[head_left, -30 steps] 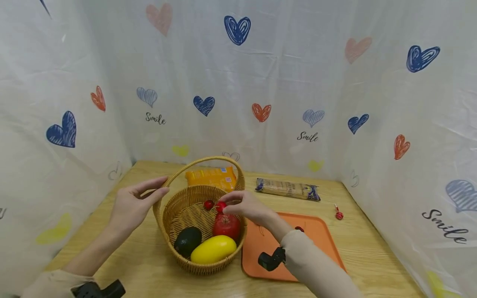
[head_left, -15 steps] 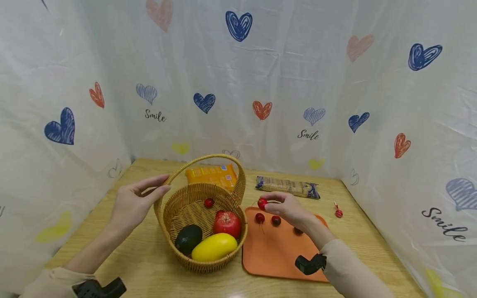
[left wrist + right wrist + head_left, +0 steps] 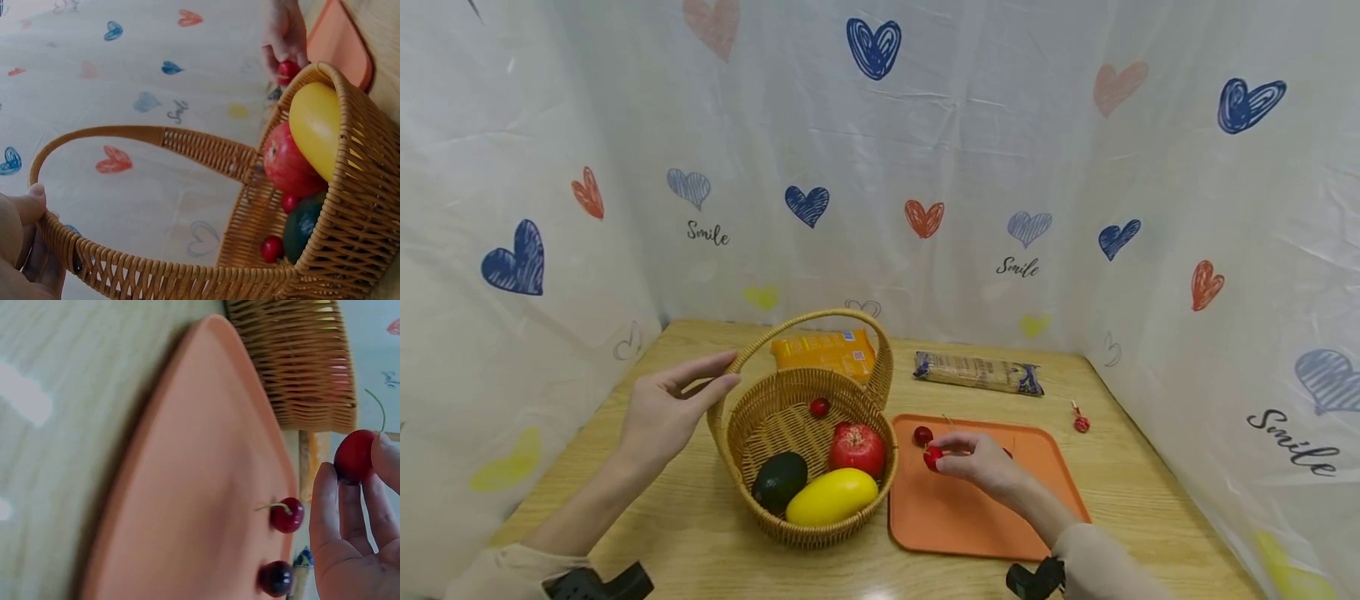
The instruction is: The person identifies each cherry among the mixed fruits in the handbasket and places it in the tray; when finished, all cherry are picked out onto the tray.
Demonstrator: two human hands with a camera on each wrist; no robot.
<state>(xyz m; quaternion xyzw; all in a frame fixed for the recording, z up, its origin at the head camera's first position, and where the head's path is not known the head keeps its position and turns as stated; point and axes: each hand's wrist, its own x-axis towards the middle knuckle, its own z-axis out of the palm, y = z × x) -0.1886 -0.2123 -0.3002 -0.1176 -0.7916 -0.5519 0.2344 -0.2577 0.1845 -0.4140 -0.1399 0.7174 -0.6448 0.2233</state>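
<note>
My left hand [image 3: 666,408] grips the side of the arched handle [image 3: 100,262] of a wicker basket [image 3: 816,537]. Inside lie a dark green avocado [image 3: 780,482], a smooth yellow oval fruit [image 3: 831,497], a red pomegranate [image 3: 857,450] and a cherry [image 3: 820,407]; the left wrist view shows another small red cherry [image 3: 290,202] beside the pomegranate. Over the orange tray [image 3: 955,533], my right hand [image 3: 985,467] pinches a red cherry [image 3: 354,456] with a green stem between thumb and fingers. Further cherries rest on the tray, one red [image 3: 287,515] and one darker [image 3: 275,579], partly hidden by that hand in the head view.
Behind the basket lies an orange packet [image 3: 827,352]. A long pack of noodles [image 3: 977,372] stretches along the back of the table. A red wrapped lollipop [image 3: 1081,422] is to the right of the tray. Heart-printed curtains [image 3: 925,133] enclose the table.
My right hand has carried the cherry from above the basket rightward, then down close over the tray. My left hand keeps its grip on the handle.
</note>
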